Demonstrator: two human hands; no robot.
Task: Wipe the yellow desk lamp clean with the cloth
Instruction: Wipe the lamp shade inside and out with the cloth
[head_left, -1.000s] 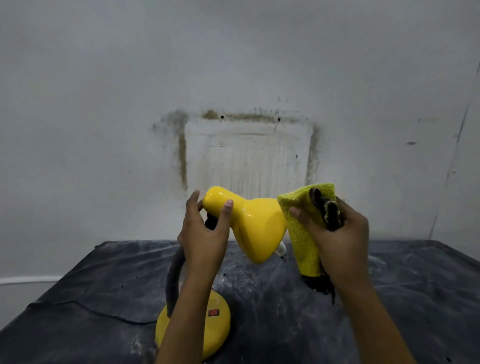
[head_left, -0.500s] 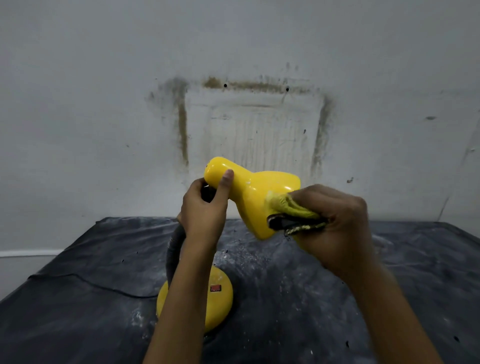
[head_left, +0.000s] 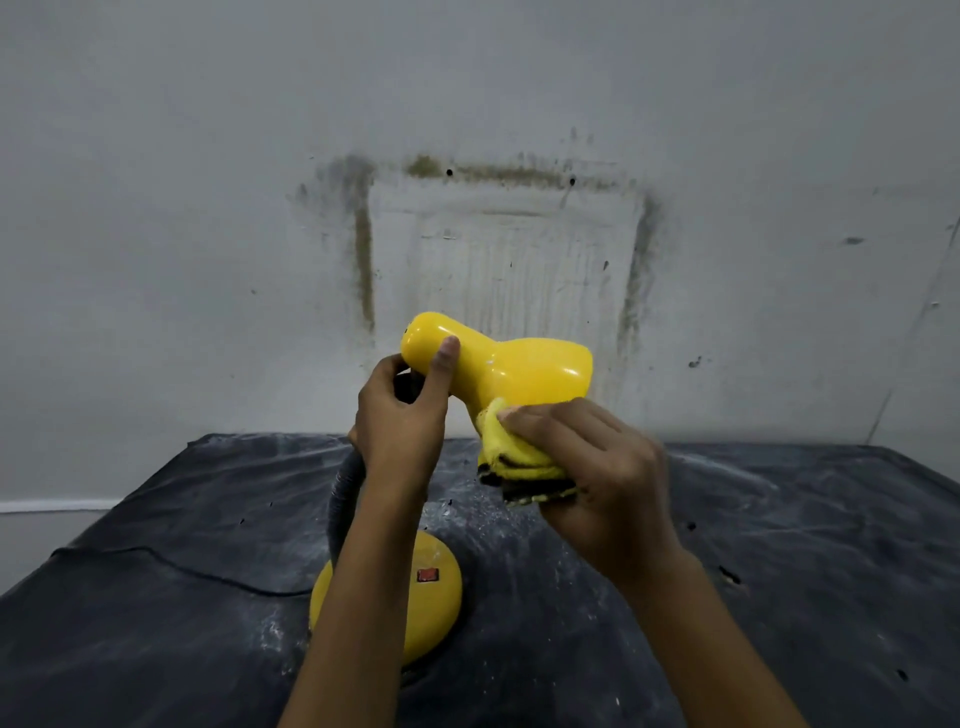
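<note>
The yellow desk lamp stands on a dark table, its glossy shade (head_left: 524, 366) pointing right above a round yellow base (head_left: 431, 608) with a red switch. A black flexible neck (head_left: 343, 493) joins them, partly hidden by my left arm. My left hand (head_left: 402, 421) grips the narrow rear end of the shade, thumb on top. My right hand (head_left: 587, 478) is closed on a folded yellow cloth (head_left: 511, 457) with dark soiled edges, pressed against the underside of the shade.
The table is covered by a dusty black sheet (head_left: 779, 545). A black cord (head_left: 182, 566) runs left from the lamp base. Behind stands a white wall with a stained rectangular outline (head_left: 504, 249).
My right hand has slid the cloth from the side of the shade down to its lower near edge. The left hand keeps its hold on the shade's rear end.
</note>
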